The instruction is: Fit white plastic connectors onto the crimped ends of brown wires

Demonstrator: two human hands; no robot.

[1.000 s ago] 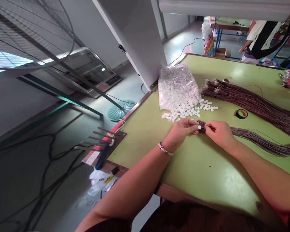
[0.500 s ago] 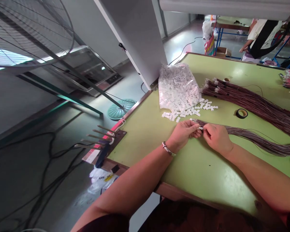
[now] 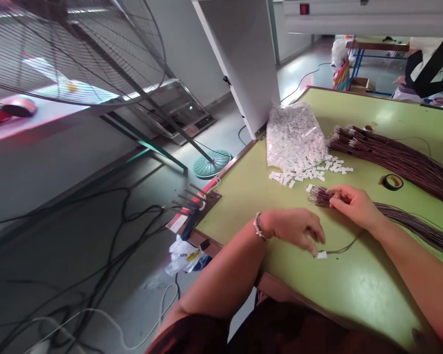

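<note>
My left hand hovers low over the green table, fingers curled, its tips pinching a small white connector that sits on the end of a single dark wire. That wire trails right under my right wrist. My right hand rests on the near bundle of brown wires, fingers pinching at the bundle's end. A loose pile of white connectors lies just beyond, spilling from a clear plastic bag full of them.
A second, larger bundle of brown wires lies farther back. A roll of black tape sits between the bundles. A rack of metal pegs sticks out at the table's left corner. A standing fan and floor cables are on the left. Another person works far right.
My left hand has pulled back toward me with one wire and its white connector, away from the bundle. My right hand stayed at the bundle's end. The view shifted left.
</note>
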